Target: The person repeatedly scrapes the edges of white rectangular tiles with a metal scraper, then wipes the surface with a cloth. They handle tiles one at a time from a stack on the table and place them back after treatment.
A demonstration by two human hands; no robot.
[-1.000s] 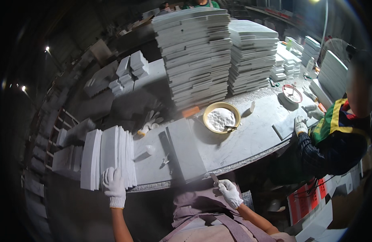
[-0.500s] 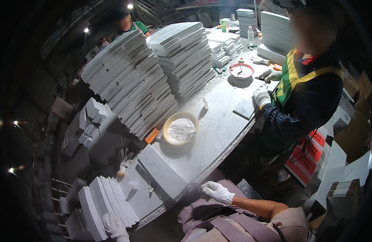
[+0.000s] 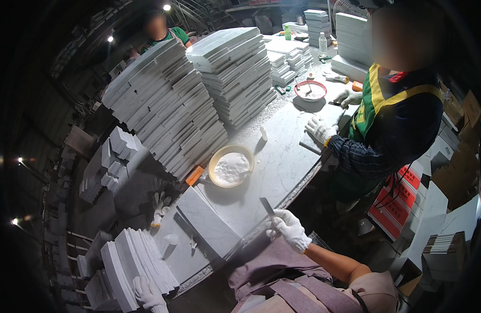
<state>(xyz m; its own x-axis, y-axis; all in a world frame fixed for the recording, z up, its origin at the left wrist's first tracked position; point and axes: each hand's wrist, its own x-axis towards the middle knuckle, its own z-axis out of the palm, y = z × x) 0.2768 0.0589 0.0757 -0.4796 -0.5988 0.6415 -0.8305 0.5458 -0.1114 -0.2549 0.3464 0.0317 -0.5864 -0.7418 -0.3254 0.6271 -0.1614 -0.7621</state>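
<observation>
Below-right of the yellow bowl (image 3: 211, 168), the right hand (image 3: 287, 229) kinda hides the lower end of the blade (image 3: 266, 206); way down-left, the left hand (image 3: 148, 293) gets cropped near the wrist.

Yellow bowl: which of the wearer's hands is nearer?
Right. The right hand is lower right of the yellow bowl; the left hand is farther, lower left, at standing slabs.

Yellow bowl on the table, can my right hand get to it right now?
Probably yes: nothing appears to stand between your right hand and the yellow bowl, though that hand holds a flat blade.
</observation>
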